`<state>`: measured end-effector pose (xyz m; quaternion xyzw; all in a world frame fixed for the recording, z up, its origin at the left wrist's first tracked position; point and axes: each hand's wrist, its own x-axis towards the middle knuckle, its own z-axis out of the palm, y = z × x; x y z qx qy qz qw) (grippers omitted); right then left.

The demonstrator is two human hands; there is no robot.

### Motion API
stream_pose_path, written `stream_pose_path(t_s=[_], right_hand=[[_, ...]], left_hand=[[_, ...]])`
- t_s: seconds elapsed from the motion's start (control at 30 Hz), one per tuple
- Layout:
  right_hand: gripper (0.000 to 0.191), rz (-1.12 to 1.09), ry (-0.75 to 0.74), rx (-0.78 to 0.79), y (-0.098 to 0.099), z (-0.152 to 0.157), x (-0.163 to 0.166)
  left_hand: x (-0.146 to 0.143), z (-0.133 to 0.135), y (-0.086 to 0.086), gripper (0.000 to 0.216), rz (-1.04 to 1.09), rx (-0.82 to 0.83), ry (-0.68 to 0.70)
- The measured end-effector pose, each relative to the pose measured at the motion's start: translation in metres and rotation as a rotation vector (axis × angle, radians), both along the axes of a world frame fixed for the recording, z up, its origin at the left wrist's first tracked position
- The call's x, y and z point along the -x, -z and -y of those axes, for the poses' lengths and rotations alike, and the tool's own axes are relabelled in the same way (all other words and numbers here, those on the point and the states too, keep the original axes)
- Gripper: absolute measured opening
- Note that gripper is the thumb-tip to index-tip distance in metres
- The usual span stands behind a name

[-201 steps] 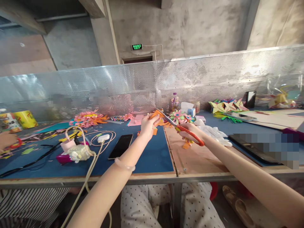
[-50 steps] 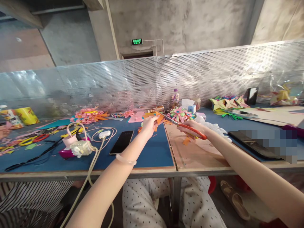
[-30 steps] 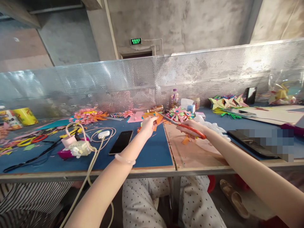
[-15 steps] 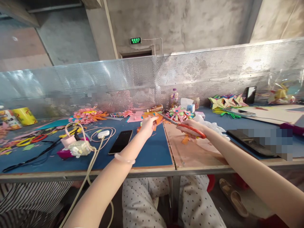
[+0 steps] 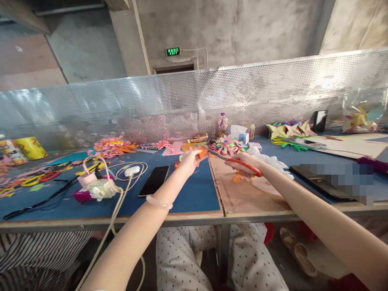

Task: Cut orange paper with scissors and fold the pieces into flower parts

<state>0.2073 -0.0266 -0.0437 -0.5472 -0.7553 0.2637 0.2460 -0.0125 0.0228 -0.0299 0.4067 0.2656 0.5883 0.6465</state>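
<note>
My left hand (image 5: 190, 161) pinches a piece of orange paper (image 5: 203, 152) above the middle of the table. Red-handled scissors (image 5: 247, 167) are gripped in my right hand (image 5: 241, 161), their blades pointing left so that the tips reach the orange paper's edge. Whether the blades are on the paper or just beside it is too small to tell. Beyond my hands lie pink paper sheets (image 5: 171, 149) and a pink and green paper flower bunch (image 5: 226, 144). Orange scraps (image 5: 237, 178) rest under the scissors.
A dark phone (image 5: 154, 181) and a charger with cables (image 5: 100, 189) lie left of my left arm. A black tablet-like device (image 5: 318, 184) is by my right forearm. Bottles (image 5: 222, 124) and a tissue pack (image 5: 243, 137) stand before the perforated metal screen (image 5: 169, 93).
Almost nothing differs. Both hands keep their places, with the scissors still at the orange paper; the paper and blades have shifted only very slightly.
</note>
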Motion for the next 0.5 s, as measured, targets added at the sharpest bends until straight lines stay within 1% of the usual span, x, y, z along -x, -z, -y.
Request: stream_pose_path(t_s=[0.23,0.33,0.5], right_hand=[[0.046,0.066,0.037,-0.028,-0.0008,-0.0003,0.0030],[0.046,0.056,0.031,-0.054,0.0004,-0.0014,0.0032],[0.047,0.033,0.031,-0.005,0.0037,-0.0033,0.0015]], left_hand=[[0.0028,0.0022,-0.0021,0.011,-0.046,0.015,0.059],[0.0033,0.0031,-0.0024,0.009,-0.065,0.004,0.048],[0.0030,0.0045,-0.0024,0.010,-0.060,-0.034,0.022]])
